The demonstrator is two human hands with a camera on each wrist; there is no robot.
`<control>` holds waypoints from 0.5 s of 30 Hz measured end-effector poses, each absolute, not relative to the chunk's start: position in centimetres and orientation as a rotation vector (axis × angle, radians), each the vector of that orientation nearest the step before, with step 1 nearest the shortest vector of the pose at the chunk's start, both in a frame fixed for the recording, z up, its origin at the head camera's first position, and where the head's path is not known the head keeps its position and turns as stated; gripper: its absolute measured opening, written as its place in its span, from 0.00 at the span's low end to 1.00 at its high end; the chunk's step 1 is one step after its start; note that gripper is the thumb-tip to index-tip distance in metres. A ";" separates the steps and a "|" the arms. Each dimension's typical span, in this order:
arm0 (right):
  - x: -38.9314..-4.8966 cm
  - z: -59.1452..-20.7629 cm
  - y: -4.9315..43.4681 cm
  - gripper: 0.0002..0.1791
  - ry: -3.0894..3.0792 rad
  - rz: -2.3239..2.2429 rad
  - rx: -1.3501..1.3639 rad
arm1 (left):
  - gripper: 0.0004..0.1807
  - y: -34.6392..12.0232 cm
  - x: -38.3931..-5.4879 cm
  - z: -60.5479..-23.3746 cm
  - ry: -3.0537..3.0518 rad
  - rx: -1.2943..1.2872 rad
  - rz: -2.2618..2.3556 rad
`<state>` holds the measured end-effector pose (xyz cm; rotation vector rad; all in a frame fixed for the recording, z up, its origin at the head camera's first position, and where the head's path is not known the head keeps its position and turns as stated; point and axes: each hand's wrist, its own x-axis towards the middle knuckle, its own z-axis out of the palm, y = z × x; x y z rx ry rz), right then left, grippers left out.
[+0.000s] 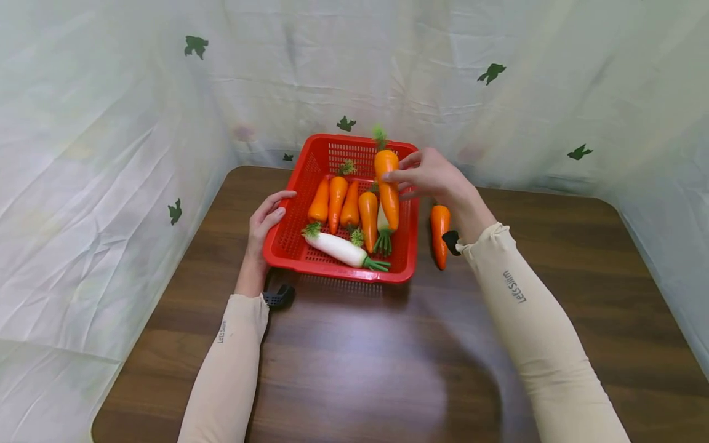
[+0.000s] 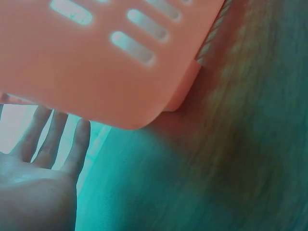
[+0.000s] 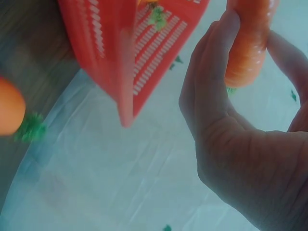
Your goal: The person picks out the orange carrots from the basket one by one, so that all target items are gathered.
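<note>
My right hand [image 1: 434, 178] pinches a plastic carrot [image 1: 387, 187] between thumb and fingers, over the right part of a red basket [image 1: 340, 268]. This carrot hangs with its green top up; in the right wrist view the carrot [image 3: 248, 45] sits between the fingertips. My left hand [image 1: 266, 221] touches the basket's left rim, its fingers fairly straight in the left wrist view. Several carrots [image 1: 336, 200] lie side by side in the basket. A white radish [image 1: 338, 247] lies across its near end, and another radish [image 1: 382, 223] is partly hidden under the held carrot.
One loose carrot [image 1: 440, 237] lies on the brown wooden table [image 1: 354, 357], right of the basket, close to my right wrist. A pale curtain [image 1: 354, 67] with green bird shapes surrounds the table at the back and sides.
</note>
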<state>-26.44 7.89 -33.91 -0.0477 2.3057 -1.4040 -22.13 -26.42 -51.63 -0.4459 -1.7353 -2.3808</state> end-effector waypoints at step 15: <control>-26.0 -35.3 14.2 0.32 2.343 -1.467 0.030 | 0.22 -26.4 -22.1 -51.7 -1.729 -0.475 -2.378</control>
